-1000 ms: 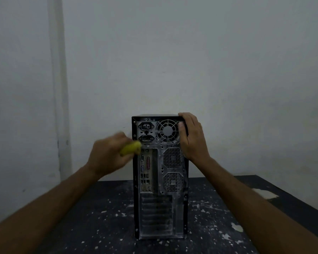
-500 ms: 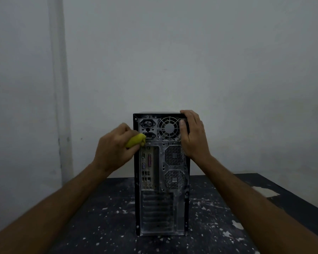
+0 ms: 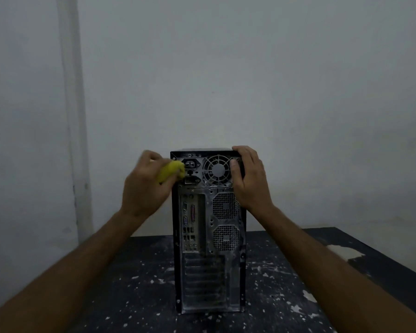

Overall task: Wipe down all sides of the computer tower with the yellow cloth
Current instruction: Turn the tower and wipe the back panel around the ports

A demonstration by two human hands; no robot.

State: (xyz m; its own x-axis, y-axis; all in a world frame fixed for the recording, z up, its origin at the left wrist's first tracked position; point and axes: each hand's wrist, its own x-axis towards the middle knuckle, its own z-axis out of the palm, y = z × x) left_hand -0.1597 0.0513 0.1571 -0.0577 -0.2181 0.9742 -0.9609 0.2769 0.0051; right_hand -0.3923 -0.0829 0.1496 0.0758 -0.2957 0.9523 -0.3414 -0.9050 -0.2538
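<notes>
Standing upright near the middle of the counter [image 3: 298, 272]: the computer tower [image 3: 209, 236], rear panel toward the camera, dusty grey metal with ports and grilles. Probably heavy and stiff, stable on its base, but tall enough to tip under a sideways push; best held at the top corner, as now. Sharp sheet-metal edges and open fan grilles likely to snag fabric. Soft, light and easy to bunch: the yellow cloth [image 3: 169, 170].

Right hand [image 3: 249, 179] at 1 o'clock of the rear panel, fingers curled over the top right corner, thumb beside the fan, gripping the case to steady it. Left hand [image 3: 147, 186] at 11 o'clock, closed around the bunched cloth, pressing it against the upper left edge beside the power socket; slightly blurred, so exact finger positions not clear.

Compared with half a second ago: left hand and cloth now higher along the left edge, close to the top corner. Right hand unchanged in place. Tower not moved.
</notes>
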